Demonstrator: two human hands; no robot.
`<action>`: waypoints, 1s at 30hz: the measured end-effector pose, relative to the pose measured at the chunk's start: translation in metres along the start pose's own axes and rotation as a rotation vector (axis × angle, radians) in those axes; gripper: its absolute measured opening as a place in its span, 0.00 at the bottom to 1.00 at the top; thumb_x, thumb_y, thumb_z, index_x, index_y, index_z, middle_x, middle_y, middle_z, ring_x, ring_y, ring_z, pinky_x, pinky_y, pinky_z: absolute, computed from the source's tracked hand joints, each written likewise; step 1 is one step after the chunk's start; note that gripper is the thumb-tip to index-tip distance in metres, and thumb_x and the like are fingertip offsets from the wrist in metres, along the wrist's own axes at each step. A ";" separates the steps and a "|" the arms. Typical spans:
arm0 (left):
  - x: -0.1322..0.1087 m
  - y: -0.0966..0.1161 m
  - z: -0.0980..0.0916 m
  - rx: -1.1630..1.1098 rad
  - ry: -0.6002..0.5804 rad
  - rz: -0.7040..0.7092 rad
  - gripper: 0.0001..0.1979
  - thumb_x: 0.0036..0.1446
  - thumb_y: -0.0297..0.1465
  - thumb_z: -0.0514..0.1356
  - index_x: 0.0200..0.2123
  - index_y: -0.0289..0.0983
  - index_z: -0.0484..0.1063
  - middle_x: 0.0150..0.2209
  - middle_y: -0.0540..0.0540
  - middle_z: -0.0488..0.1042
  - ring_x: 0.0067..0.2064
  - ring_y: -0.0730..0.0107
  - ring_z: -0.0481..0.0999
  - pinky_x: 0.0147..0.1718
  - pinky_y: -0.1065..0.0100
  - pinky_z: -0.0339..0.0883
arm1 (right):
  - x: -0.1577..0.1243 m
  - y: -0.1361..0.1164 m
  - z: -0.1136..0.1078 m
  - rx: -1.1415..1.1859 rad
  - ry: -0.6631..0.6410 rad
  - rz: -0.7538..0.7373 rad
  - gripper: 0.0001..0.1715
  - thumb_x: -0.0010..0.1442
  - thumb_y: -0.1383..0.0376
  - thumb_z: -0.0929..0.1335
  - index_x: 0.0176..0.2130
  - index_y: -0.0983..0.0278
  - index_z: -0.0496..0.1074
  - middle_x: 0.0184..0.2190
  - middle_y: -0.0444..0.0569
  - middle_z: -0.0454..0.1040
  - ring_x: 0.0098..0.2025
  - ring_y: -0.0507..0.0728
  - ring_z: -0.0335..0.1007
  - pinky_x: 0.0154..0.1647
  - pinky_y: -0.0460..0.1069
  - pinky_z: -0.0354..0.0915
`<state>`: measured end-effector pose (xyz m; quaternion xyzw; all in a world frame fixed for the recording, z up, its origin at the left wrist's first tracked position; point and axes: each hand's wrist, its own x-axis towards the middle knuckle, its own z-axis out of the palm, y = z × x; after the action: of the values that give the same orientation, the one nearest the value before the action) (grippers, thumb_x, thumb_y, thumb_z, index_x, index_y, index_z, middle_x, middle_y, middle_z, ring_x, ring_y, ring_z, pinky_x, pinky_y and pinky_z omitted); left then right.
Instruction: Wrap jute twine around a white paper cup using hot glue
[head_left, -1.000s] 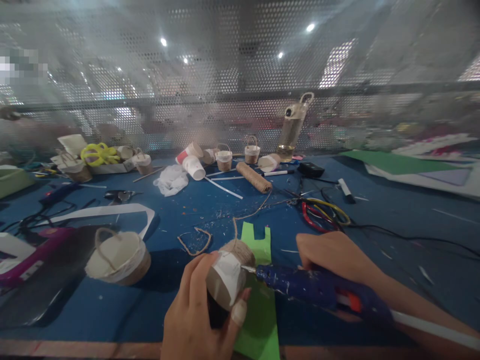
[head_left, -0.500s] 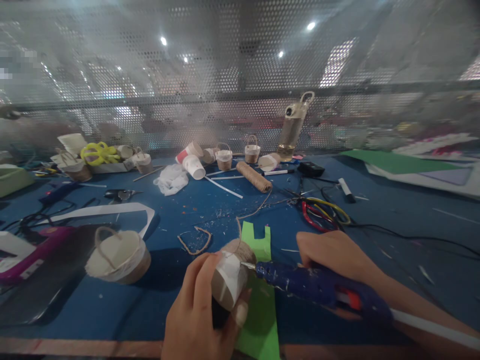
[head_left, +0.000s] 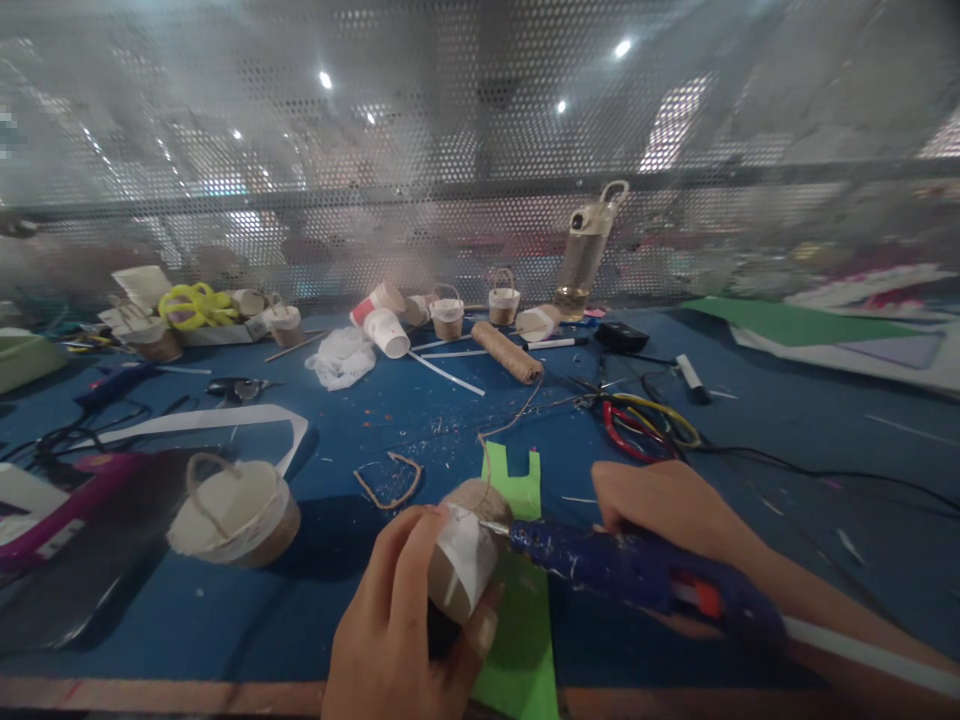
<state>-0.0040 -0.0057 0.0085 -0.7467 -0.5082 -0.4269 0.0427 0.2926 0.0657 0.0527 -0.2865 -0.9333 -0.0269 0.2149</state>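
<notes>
My left hand [head_left: 409,620] is closed around a small paper cup [head_left: 459,570] partly wrapped in brown twine, tipped on its side. Its side facing me shows bare white paper. In my right hand [head_left: 667,510] is a dark blue hot glue gun [head_left: 622,570] with a red trigger and a white glue stick out of its back. The metal nozzle meets the cup near the edge of the twine. A strand runs from the cup to a twine roll [head_left: 508,352]. Bright green paper [head_left: 517,640] lies under the cup.
A twine-wrapped basket [head_left: 236,515] with a handle stands at left, beside a black tray [head_left: 112,560]. Scissors [head_left: 645,420] and cables lie right of centre. More small baskets [head_left: 448,315], paper cups [head_left: 386,325] and a bottle [head_left: 585,255] line the back by the mesh panel.
Little has changed. The cup is turned slightly in my left hand, and the twine strand has shifted a bit to the right. The glue gun stays at the cup.
</notes>
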 end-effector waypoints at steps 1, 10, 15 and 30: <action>0.000 0.000 0.000 0.001 -0.002 0.004 0.20 0.77 0.45 0.52 0.63 0.42 0.64 0.58 0.36 0.76 0.55 0.55 0.83 0.46 0.61 0.84 | 0.000 -0.002 -0.001 0.003 0.009 0.006 0.10 0.59 0.72 0.63 0.34 0.57 0.66 0.29 0.39 0.71 0.22 0.50 0.62 0.22 0.47 0.48; 0.000 -0.001 0.000 -0.038 -0.015 0.038 0.18 0.75 0.40 0.56 0.65 0.45 0.64 0.58 0.38 0.75 0.56 0.55 0.82 0.46 0.62 0.83 | 0.002 -0.004 -0.004 0.031 0.009 0.024 0.13 0.50 0.74 0.63 0.34 0.57 0.63 0.28 0.38 0.69 0.22 0.52 0.63 0.24 0.47 0.52; -0.001 -0.001 0.002 -0.027 0.004 0.046 0.18 0.76 0.41 0.56 0.64 0.44 0.65 0.58 0.39 0.76 0.57 0.56 0.82 0.48 0.62 0.82 | 0.003 -0.008 -0.006 0.042 0.055 0.018 0.12 0.50 0.68 0.65 0.36 0.55 0.60 0.28 0.37 0.67 0.21 0.52 0.61 0.24 0.48 0.51; 0.001 0.001 -0.001 -0.046 0.003 0.006 0.20 0.76 0.44 0.55 0.63 0.43 0.65 0.57 0.37 0.76 0.57 0.54 0.82 0.46 0.61 0.83 | 0.008 -0.021 -0.009 0.045 0.093 0.070 0.13 0.53 0.60 0.67 0.33 0.54 0.55 0.26 0.36 0.63 0.19 0.52 0.53 0.23 0.49 0.46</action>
<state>-0.0036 -0.0060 0.0103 -0.7483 -0.4960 -0.4396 0.0275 0.2789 0.0508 0.0655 -0.3126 -0.9119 -0.0115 0.2655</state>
